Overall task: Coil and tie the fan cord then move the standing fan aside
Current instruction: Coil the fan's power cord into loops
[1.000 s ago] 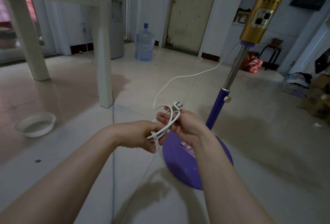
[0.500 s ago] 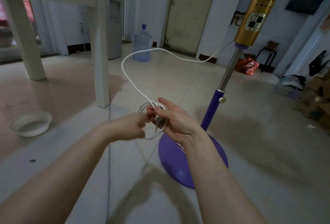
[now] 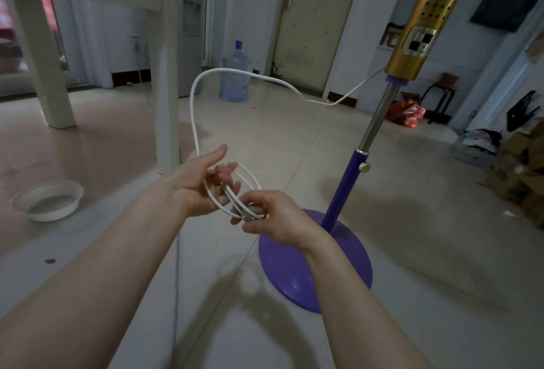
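Observation:
The standing fan has a round purple base [image 3: 315, 262], a purple and steel pole [image 3: 371, 133] and a gold control column [image 3: 424, 24]. Its white cord [image 3: 192, 103] arcs from below the gold column, over to the left, and down into my hands. My left hand [image 3: 203, 183] has several loops of the cord wound around its spread fingers, thumb up. My right hand [image 3: 270, 218] pinches the lower end of the loops, with the plug seemingly inside its fingers. Both hands hover just left of the base.
A white table leg [image 3: 166, 80] stands close behind my left hand. A white bowl [image 3: 47, 199] lies on the tiled floor at left. A water bottle [image 3: 235, 74] stands by the door. Cardboard boxes [image 3: 521, 168] and a red bag [image 3: 406, 112] lie at right.
The cord's slack has risen into a high arc to the left. My left hand has opened with loops around its fingers, and my right hand has dropped below to pinch the bundle.

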`<state>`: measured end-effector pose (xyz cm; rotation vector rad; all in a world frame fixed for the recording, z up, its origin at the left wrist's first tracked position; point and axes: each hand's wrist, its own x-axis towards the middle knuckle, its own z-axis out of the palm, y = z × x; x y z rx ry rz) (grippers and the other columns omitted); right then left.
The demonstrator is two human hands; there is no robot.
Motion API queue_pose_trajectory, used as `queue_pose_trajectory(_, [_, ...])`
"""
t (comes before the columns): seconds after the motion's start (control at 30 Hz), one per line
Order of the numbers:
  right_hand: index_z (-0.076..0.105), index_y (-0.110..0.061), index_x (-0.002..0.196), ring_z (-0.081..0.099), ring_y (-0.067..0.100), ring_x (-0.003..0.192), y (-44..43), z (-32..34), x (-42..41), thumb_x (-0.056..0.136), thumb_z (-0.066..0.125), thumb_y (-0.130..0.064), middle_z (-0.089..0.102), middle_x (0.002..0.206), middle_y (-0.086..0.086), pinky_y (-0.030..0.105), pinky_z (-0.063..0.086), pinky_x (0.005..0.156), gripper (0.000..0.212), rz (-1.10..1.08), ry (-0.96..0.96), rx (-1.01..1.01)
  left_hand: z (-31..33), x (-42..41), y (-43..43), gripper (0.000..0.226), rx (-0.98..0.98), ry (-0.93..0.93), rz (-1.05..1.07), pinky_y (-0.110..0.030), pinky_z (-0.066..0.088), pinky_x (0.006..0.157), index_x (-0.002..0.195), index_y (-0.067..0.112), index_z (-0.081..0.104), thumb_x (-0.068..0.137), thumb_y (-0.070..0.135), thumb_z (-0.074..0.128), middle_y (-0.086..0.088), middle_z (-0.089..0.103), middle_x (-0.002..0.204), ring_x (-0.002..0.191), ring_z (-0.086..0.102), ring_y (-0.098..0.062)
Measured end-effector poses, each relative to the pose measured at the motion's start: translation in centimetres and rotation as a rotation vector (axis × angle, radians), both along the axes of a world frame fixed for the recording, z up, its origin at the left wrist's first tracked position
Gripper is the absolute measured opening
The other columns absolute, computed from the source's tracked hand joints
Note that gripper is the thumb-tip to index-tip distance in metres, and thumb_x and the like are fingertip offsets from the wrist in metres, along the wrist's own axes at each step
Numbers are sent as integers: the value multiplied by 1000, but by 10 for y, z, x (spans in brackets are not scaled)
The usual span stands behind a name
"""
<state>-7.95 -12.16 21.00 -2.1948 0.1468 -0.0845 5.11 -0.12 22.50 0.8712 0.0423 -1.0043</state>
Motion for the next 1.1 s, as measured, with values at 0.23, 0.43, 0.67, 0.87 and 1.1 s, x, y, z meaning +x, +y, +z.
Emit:
queue_pose_trajectory(0.23, [65,-19,122,59,14,116,4,2,10,80,68,0,67,125,-2,28,50,93,47,-60,-9,-249,-8,-31,-24,37,99,-603,224,-15,20,32,60,22,41,90,32,59,11,29,39,29,24,-6])
queue_pose_trajectory(0.43, [56,0,126,59,21,121,-14,35,-12,80,60,17,61,128,18,27,49,98,50,146,-64,578,-27,-57,-24,20,146,-1158,301,-17,49,52,70,21,76,84,17,63,4,72,62,59,64,-4])
queue_pose_trajectory(0.67, [36,7,143,39,36,138,-20,33,-28,68,83,-17,50,141,24,44,28,118,92,260,-141,1034,-42,-59,-21,22,284,-1919,634,-11,33,47,61,16,67,81,22,59,6,48,43,39,43,-9])
queue_pose_trajectory(0.87, [64,0,106,70,24,95,-22,37,-24,90,58,-33,69,78,8,39,50,98,37,-150,-44,1347,-62,-43,-16,31,326,-2457,565,-28,41,40,56,11,56,86,14,56,-5,51,45,38,46,-22])
queue_pose_trajectory(1.1, [47,-15,73,22,5,30,-17,28,-12,103,41,-34,27,40,-9,20,33,37,37,-488,-285,1160,-55,-36,-31,50,517,-2304,-71,-24,45,92,109,11,66,63,-8,72,-6,59,120,113,56,-22])
